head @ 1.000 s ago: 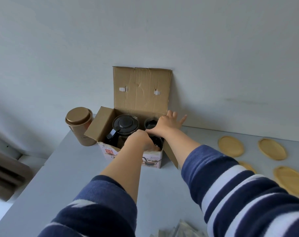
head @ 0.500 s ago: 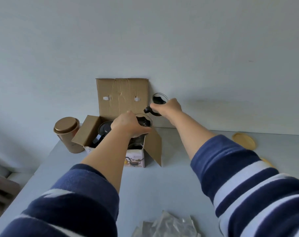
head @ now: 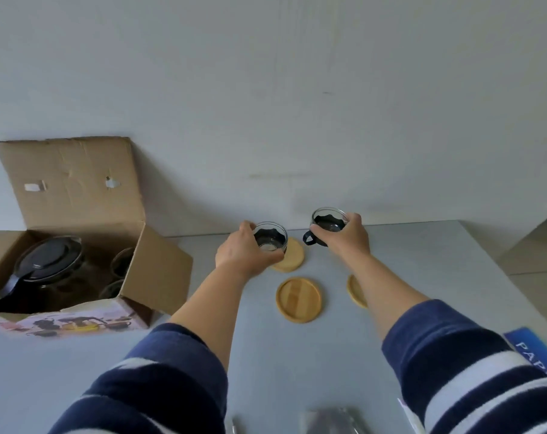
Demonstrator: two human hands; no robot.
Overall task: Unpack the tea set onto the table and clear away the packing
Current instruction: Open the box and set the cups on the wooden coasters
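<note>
**Tea cups held over the coasters, much of the set half-hidden**

Tea cups are in both hands at about 12 o'clock on the desk (head: pixel 297 355). The left cup (head: pixel 270 239) hides the near part of the far coaster (head: pixel 292 256) under it; whether it touches the wood cannot be told. The right forearm covers most of the coaster at 2 o'clock (head: pixel 355 291), leaving only its left rim. A third coaster (head: pixel 298 299) lies fully in view between the arms.

At 9 o'clock the open cardboard box (head: pixel 74 189) runs off the left edge. Inside, the dark-lidded teapot (head: pixel 43 264) is clear enough, but the cups beside it (head: pixel 120 267) are dim glass shapes in shadow, their number uncertain. A blue item with partial lettering (head: pixel 535 352) is cut off at 4 o'clock, and clear plastic packing (head: pixel 331 421) is cropped at 6 o'clock.

The left hand (head: pixel 240 253) has its grip wrapped round the left cup's side, fingers curled close. The right hand (head: pixel 348 238) is closed about the right cup (head: pixel 328 223) from its right side, the dark handle poking free to the left, the cup clear of the desk.
</note>
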